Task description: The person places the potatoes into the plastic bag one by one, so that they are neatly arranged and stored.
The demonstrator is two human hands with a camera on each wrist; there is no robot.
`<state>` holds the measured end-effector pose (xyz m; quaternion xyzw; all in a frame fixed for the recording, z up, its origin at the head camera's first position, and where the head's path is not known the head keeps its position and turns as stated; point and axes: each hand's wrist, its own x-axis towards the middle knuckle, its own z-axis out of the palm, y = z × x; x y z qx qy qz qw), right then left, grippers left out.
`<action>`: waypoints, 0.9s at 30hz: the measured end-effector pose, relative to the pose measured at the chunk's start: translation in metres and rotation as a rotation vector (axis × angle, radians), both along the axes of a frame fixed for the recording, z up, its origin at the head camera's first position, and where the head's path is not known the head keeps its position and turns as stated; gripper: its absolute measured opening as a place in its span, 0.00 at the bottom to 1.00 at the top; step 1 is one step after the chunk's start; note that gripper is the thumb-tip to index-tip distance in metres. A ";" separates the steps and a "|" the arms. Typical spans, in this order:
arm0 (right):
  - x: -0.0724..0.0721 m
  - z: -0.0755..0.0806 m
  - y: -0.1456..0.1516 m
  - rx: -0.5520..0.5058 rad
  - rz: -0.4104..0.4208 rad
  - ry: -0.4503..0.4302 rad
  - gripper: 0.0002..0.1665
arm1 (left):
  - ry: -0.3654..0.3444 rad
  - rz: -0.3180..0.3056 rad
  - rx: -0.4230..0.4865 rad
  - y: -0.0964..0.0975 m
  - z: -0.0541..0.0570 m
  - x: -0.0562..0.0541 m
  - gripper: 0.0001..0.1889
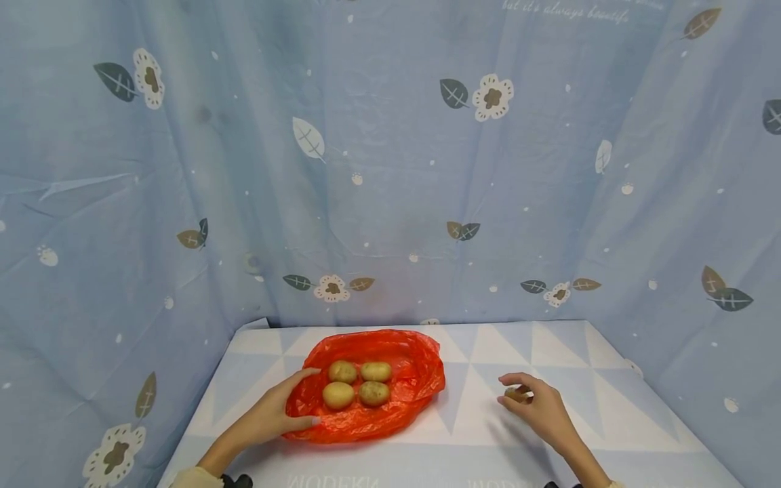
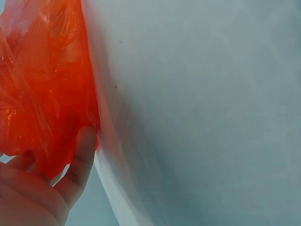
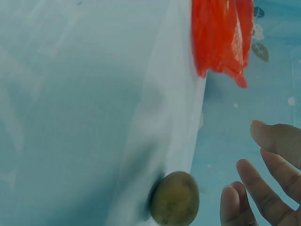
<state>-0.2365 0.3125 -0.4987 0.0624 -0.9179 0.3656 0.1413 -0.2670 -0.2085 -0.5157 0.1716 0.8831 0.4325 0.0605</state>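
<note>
A red plastic bag (image 1: 421, 400) lies spread on the table with its mouth facing up. Inside sit several potatoes (image 1: 338, 395), grouped near its middle. My left hand (image 1: 271, 413) is at the bag's left edge, fingers and thumb spread wide. In the left wrist view the thumb (image 2: 84, 150) rests against the bag's outer side, and the other fingers are partly hidden behind the plastic. To the right, my right hand (image 1: 543, 410) hovers around a single potato (image 3: 175, 200), fingers loosely bent. The right wrist view shows a gap between those fingertips and the potato.
A white and pale blue table (image 1: 488, 434) with a triangle pattern carries everything. Blue curtains (image 1: 390, 203) with leaves and flowers hang behind it and along both sides. The lone potato lies some distance right of the bag.
</note>
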 end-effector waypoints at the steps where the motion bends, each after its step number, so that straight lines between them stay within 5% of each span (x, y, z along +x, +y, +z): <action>1: 0.000 -0.001 0.002 0.004 -0.009 -0.003 0.19 | 0.005 -0.006 0.000 0.000 0.000 0.000 0.47; 10: 0.001 -0.010 0.017 0.006 -0.084 -0.106 0.25 | 0.009 -0.024 -0.001 -0.003 0.001 0.002 0.46; 27: -0.006 -0.025 0.034 0.065 -0.133 -0.168 0.31 | 0.007 -0.013 0.012 -0.004 -0.002 0.002 0.46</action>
